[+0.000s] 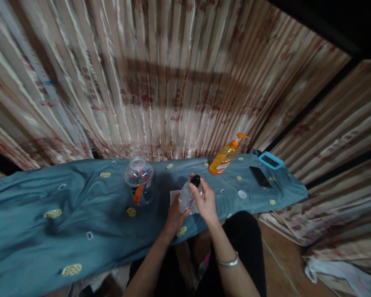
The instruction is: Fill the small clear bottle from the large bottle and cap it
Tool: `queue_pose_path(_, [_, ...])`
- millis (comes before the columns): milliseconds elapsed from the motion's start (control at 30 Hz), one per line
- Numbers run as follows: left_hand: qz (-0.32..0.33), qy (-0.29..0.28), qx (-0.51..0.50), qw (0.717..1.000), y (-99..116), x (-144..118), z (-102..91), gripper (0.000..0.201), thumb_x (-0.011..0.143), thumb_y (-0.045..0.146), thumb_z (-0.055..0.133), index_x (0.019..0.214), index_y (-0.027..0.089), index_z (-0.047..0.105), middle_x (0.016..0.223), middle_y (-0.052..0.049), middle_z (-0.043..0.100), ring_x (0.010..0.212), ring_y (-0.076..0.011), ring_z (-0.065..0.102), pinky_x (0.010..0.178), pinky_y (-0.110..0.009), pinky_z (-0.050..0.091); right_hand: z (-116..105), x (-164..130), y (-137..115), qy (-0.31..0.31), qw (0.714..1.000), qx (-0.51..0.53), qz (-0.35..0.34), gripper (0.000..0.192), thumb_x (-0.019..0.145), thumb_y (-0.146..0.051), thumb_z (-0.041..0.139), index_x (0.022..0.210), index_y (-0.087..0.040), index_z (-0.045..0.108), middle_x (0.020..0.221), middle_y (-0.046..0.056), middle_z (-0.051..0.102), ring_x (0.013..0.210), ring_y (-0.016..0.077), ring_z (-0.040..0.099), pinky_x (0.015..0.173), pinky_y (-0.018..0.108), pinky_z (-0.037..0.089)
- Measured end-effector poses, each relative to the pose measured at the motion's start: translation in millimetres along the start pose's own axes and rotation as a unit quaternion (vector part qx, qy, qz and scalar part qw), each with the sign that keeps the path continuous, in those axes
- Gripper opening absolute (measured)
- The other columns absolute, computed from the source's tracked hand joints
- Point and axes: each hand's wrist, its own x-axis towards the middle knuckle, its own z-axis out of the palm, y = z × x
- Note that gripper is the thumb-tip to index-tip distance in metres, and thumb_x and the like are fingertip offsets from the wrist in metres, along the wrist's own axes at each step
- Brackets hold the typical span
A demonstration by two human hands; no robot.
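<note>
Two bare hands close on a clear bottle (185, 199) at the near edge of a cloth-covered surface (102, 222), between a wide-mouthed clear jar (139, 177) and an orange pump bottle (224, 159). The left hand (174, 216) wraps the lower body; the right hand (206, 202) pinches the black cap (196, 180). The step appears to be handling that cap; turning it would call for a firm left hold. The cap points up and away from the person, the long axis leaning slightly right. Whether the base touches down is hidden.
</note>
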Motion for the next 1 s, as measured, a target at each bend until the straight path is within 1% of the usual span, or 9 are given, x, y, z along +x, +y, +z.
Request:
queue_pose_path(67, [-0.002,0.002,0.000,1.000,0,0,-0.6,0.058,0.073,0.019,0.074,0.128,0.022,0.054,0.129,-0.009,0.072,0.117,-0.0288,0.070,0.103,-0.042,0.053,0,-4,5,0.004,1.000,-0.006,-0.002,0.046,0.092,-0.050,0.055,0.127,-0.020,0.061,0.131,0.012,0.071,0.124,0.0252,0.065,0.111,0.039,0.045])
queue_pose_path(133, [0.002,0.001,-0.004,1.000,0,0,-0.5,0.055,0.074,0.019,0.074,0.126,0.022,0.056,0.126,-0.008,0.073,0.114,-0.0279,0.072,0.100,-0.040,0.055,2,-10,13,-0.003,1.000,-0.004,0.014,0.058,0.088,-0.050,0.059,0.137,-0.020,0.052,0.132,0.012,0.070,0.121,0.0260,0.066,0.108,0.040,0.047])
queue_pose_path(200, [0.009,0.005,-0.014,1.000,1,0,-0.1,0.052,0.074,0.017,0.072,0.124,0.021,0.057,0.122,-0.008,0.075,0.112,-0.0272,0.073,0.099,-0.039,0.055,7,-19,23,-0.013,0.998,-0.009,0.052,0.075,0.081,-0.049,0.068,0.145,-0.020,0.041,0.133,0.013,0.068,0.118,0.0270,0.067,0.104,0.041,0.050])
queue_pose_path(267, [0.017,0.013,-0.023,1.000,2,1,0.3,0.049,0.075,0.014,0.068,0.123,0.020,0.059,0.120,-0.008,0.076,0.111,-0.0271,0.073,0.098,-0.039,0.056,15,-26,33,-0.016,0.995,-0.027,0.097,0.085,0.072,-0.046,0.076,0.143,-0.020,0.038,0.131,0.013,0.069,0.118,0.0282,0.067,0.102,0.041,0.051])
queue_pose_path(400, [0.032,0.032,-0.024,0.999,2,1,1.9,0.044,0.081,0.015,0.061,0.124,0.019,0.060,0.120,-0.010,0.076,0.112,-0.0267,0.074,0.101,-0.040,0.056,29,-33,49,-0.015,0.987,-0.054,0.150,0.068,0.067,-0.043,0.078,0.123,-0.020,0.047,0.114,0.014,0.074,0.107,0.0297,0.072,0.093,0.040,0.055])
queue_pose_path(467, [0.040,0.043,-0.019,0.998,-1,2,3.1,0.047,0.079,0.014,0.061,0.126,0.020,0.060,0.125,-0.010,0.075,0.116,-0.0263,0.072,0.104,-0.040,0.055,31,-33,54,-0.017,0.986,-0.056,0.158,0.060,0.067,-0.045,0.077,0.114,-0.022,0.049,0.109,0.014,0.075,0.103,0.0297,0.073,0.090,0.040,0.056])
queue_pose_path(567, [0.044,0.046,-0.011,0.998,-8,2,4.6,0.056,0.073,0.011,0.064,0.129,0.020,0.059,0.132,-0.010,0.072,0.122,-0.0269,0.070,0.109,-0.042,0.053,30,-30,58,-0.018,0.986,-0.060,0.151,0.055,0.066,-0.044,0.076,0.110,-0.024,0.051,0.106,0.011,0.077,0.103,0.0288,0.074,0.088,0.039,0.057])
queue_pose_path(767, [0.061,0.007,0.035,0.998,-14,2,4.3,0.066,0.070,0.016,0.073,0.133,0.017,0.056,0.140,-0.016,0.066,0.132,-0.0317,0.064,0.115,-0.048,0.049,14,-24,69,-0.012,0.988,-0.086,0.131,0.050,0.063,-0.043,0.078,0.103,-0.025,0.054,0.100,0.009,0.078,0.095,0.0284,0.075,0.086,0.040,0.058])
queue_pose_path(1000, [0.056,-0.014,0.087,0.994,-16,0,3.9,0.070,0.069,0.021,0.081,0.135,0.019,0.056,0.149,-0.016,0.060,0.142,-0.0320,0.056,0.122,-0.051,0.042,-38,-9,97,0.037,0.980,-0.139,0.138,0.043,0.067,-0.053,0.071,0.094,-0.025,0.053,0.098,0.013,0.077,0.094,0.0316,0.074,0.088,0.044,0.056])
